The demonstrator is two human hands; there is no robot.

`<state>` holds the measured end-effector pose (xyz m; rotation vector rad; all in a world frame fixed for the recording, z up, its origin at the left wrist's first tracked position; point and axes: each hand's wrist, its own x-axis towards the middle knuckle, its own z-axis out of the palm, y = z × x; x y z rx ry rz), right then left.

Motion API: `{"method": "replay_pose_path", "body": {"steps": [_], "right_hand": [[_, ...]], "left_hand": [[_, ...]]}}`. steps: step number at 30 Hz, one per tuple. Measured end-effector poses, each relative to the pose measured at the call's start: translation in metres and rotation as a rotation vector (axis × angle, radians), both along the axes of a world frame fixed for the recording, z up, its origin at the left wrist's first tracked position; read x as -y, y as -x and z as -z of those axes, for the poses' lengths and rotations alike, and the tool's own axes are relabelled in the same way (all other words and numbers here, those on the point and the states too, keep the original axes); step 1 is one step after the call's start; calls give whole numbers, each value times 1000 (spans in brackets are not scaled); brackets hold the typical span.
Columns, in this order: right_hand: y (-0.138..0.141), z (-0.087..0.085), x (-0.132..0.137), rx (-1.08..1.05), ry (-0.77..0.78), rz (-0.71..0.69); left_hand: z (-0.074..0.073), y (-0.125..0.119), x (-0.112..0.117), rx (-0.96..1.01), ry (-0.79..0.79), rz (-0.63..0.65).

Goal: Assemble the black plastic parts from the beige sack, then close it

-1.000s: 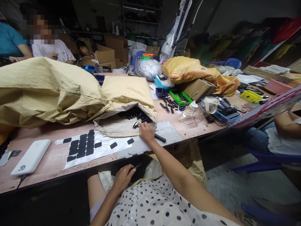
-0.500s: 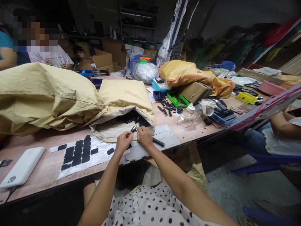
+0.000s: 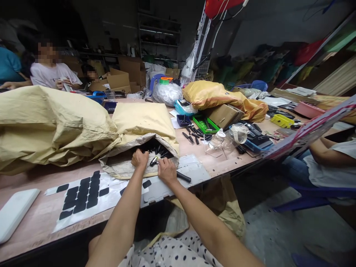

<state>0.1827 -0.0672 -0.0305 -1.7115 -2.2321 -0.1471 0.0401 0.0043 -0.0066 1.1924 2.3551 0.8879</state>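
Observation:
My right hand (image 3: pixel 167 170) is closed around a small dark cylindrical piece with a shiny, yellowish end (image 3: pixel 153 161), at the front of the sack's mouth. A black rod (image 3: pixel 184 177) sticks out on the other side of this hand; whether both are one piece I cannot tell. My left hand (image 3: pixel 139 158) reaches into the open beige sack (image 3: pixel 143 115) with curled fingers, and what they grip is hidden. Black tube-like parts (image 3: pixel 160 150) lie inside the sack, beside the left fingers. Under the right forearm is a grey flat board (image 3: pixel 196 168) at the table edge.
A bulging beige sack (image 3: pixel 52 122) lies at left. White sheet with black rounded patches (image 3: pixel 80 196) and a white box-like device (image 3: pixel 18 213) are in front. Right of the sack are a green tray (image 3: pixel 205 125), clear jars (image 3: pixel 217 140) and a blue tray (image 3: pixel 257 142). Co-workers sit across and right.
My left hand has left the small piece at the right hand and moved left and deeper into the sack's mouth. The right hand still holds the piece. The camera view has shifted.

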Motion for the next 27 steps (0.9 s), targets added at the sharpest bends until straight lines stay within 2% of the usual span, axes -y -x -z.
{"method": "replay_pose_path", "body": {"steps": [3,5,8,11,13,16,22,27], "right_hand": [[0,-1,0,-3,-1,1],[0,-2,0,-9,2,2],[1,-4,0,-13,13,7],[1,-6,1,-7,37,11],[1,-7,1,-5,48,14],[-1,-8,0,-1,51,13],[-8,-19,0,-41,105,-25],[-5,-26,10,-210,39,-39]], "left_hand": [[-3,14,4,39,13,65],[-5,26,16,82,2,153],[-4,44,47,131,-84,370],[0,53,80,106,-71,533],[3,52,95,55,-50,553],[7,45,104,-12,-97,526],[12,39,100,-35,-118,534],[15,40,99,-35,-116,528]]}}
